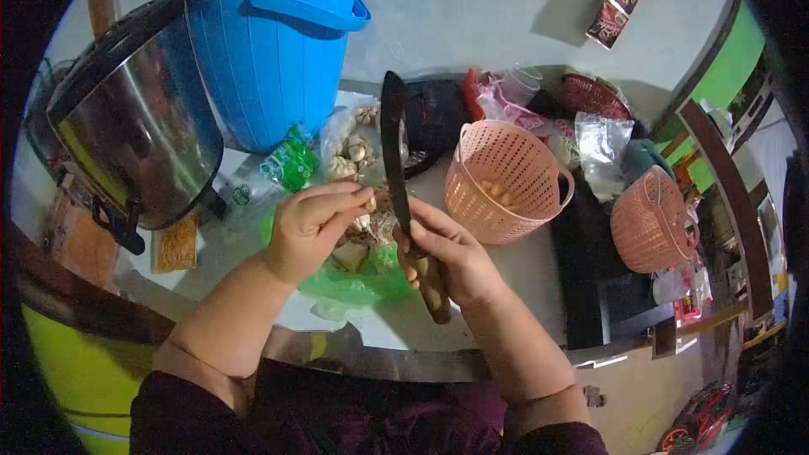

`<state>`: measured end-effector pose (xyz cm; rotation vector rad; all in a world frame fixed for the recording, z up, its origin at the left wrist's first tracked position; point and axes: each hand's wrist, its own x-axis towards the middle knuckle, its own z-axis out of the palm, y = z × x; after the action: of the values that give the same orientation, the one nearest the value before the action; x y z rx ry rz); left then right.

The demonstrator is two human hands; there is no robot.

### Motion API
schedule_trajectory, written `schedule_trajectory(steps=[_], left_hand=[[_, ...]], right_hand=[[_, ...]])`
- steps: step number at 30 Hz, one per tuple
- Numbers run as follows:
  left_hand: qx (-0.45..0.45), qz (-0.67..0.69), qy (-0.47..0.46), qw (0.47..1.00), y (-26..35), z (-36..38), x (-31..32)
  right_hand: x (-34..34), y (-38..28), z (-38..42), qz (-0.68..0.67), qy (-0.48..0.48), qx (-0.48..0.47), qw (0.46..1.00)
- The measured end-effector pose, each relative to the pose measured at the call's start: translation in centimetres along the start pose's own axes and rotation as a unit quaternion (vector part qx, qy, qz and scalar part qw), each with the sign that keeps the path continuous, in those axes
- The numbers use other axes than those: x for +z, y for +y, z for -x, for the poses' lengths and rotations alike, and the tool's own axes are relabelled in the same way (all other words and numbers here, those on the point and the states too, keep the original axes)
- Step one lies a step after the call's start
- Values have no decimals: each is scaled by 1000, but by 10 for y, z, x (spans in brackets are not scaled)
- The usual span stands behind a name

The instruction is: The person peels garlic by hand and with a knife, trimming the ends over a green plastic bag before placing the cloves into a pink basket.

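My left hand point(308, 227) pinches a small garlic clove point(371, 202) between thumb and fingertips. In my right hand point(447, 248) is a knife, its wooden handle point(435, 293) pointing down toward me and its dark blade point(393, 135) standing up, close beside the clove but apart from it. Below both hands a green plastic bag point(341, 286) lies spread, with garlic skins and scraps on it. Behind the left hand, whole garlic bulbs point(358, 150) sit in a clear plastic bag. To the right of the knife stands a pink basket point(527, 152) with several pale peeled cloves point(497, 192) at its bottom.
A blue lidded bucket point(270, 59) and a large steel pot point(139, 118) stand at the back left. A second pink basket point(649, 223) is on the right. Near the wall lie a brown woven basket point(594, 94) and a clear plastic bag point(602, 143). Sachets point(622, 0) hang above.
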<state>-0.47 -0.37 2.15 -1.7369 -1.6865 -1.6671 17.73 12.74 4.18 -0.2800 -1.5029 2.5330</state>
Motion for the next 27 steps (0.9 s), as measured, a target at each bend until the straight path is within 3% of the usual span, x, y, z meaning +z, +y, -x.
schedule_trajectory(steps=[2,6,9,10,14,17,18,21,22,27], left_hand=[[-54,59,2,997,1,0,1],[-9,84,19,996,-8,-4,2],[-61,142,45,987,-11,-4,4],[-126,156,38,979,-12,-3,3],[-182,190,69,962,-16,-4,1],[-138,116,39,983,-16,-6,0],[-62,31,25,997,-13,-6,-2],[4,35,-4,999,-15,-3,2],[-3,-36,-31,999,-9,-4,-2],[21,-66,-38,997,-5,-4,-3]], right_hand=[[-5,4,-4,-43,-10,-8,999],[-4,3,-4,-34,0,-10,999],[4,-2,-3,-3,25,-12,1000],[1,0,-4,-2,25,-14,1000],[-5,3,-5,11,42,-28,999],[0,-2,-5,84,43,-43,995],[1,-2,-5,98,31,-49,993],[0,1,-3,120,-7,-50,992],[0,3,-2,123,-19,-46,991],[1,5,-5,178,-6,-55,982]])
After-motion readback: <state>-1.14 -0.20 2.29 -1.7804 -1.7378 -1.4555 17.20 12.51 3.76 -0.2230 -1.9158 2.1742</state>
